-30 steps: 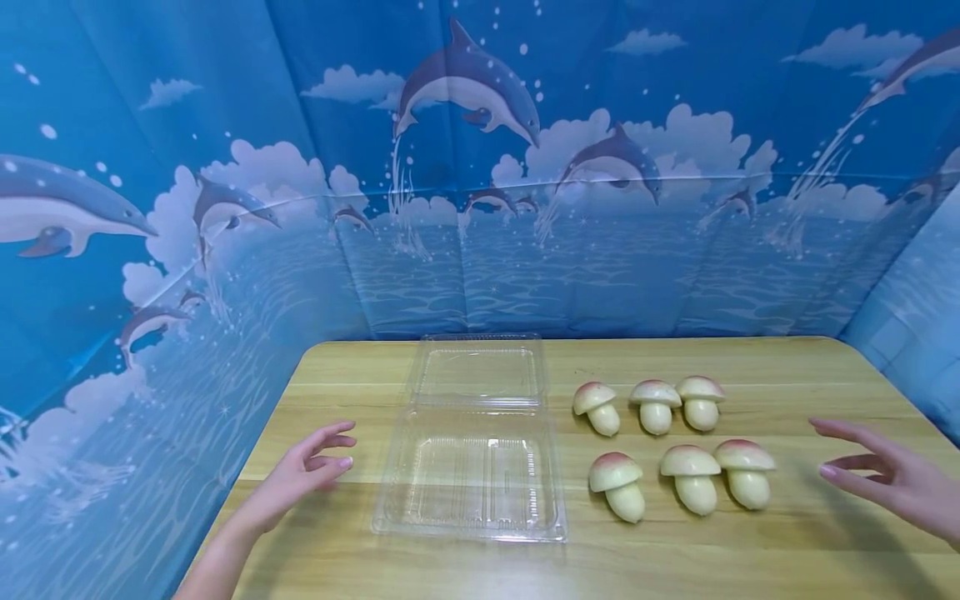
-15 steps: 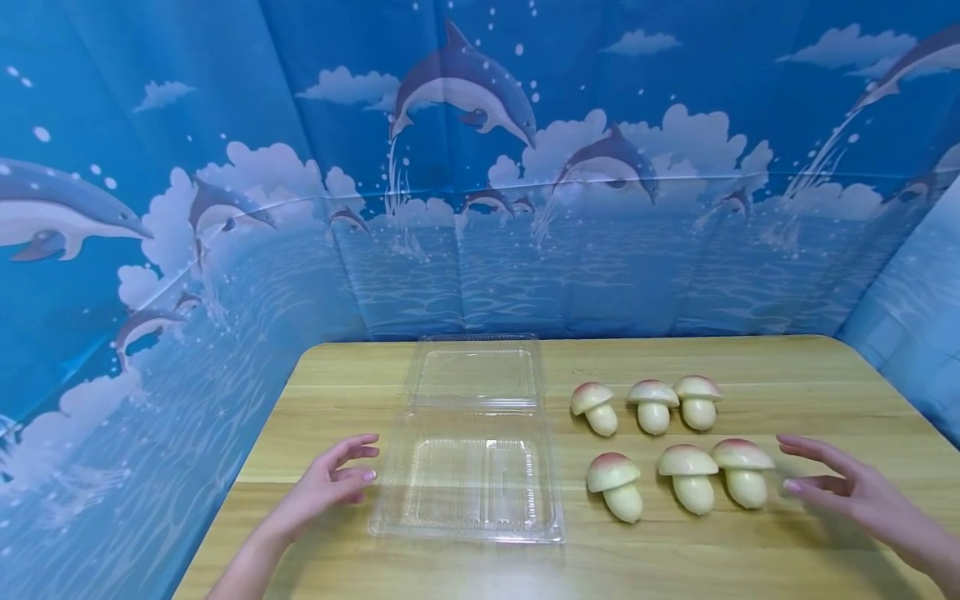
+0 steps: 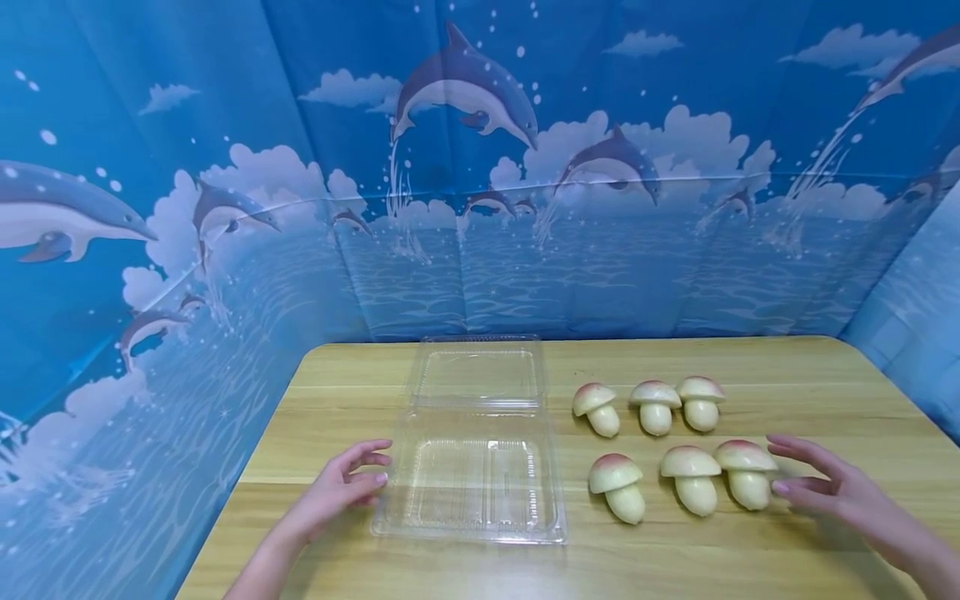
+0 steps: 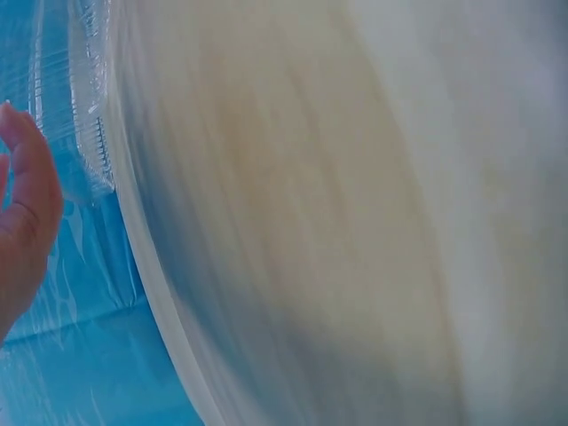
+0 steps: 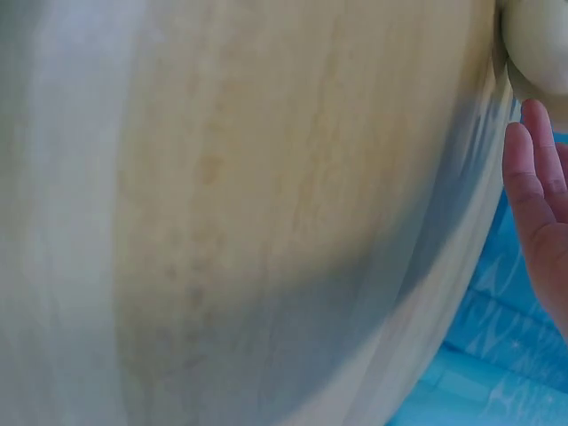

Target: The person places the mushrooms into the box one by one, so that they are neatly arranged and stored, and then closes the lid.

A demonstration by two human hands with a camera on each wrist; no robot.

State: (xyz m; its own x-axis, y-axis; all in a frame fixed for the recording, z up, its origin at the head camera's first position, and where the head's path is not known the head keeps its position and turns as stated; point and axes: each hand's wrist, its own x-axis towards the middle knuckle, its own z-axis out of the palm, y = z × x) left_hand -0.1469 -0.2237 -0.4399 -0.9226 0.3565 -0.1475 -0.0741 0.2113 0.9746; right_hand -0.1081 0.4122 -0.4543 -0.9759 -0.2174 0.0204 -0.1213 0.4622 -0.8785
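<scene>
A clear plastic clamshell container lies unfolded on the table, its lid toward the back. My left hand, fingers loosely bent, is at the container's left edge; whether it touches cannot be told. To the container's right, several glossy cream mushroom-shaped pieces with pinkish caps lie in two rows. My right hand is beside the front row's rightmost mushroom-shaped piece, its thumb and fingers apart around the right side. In the right wrist view, fingertips are just below a pale rounded piece. Neither hand holds anything.
The light wood-grain table has rounded back corners. A blue dolphin-print curtain hangs behind it and along both sides. The back row of mushroom-shaped pieces lies beyond the front row.
My left hand has moved right to the container's edge. My right hand has moved left, up to the rightmost front mushroom-shaped piece. The container and pieces have stayed in place.
</scene>
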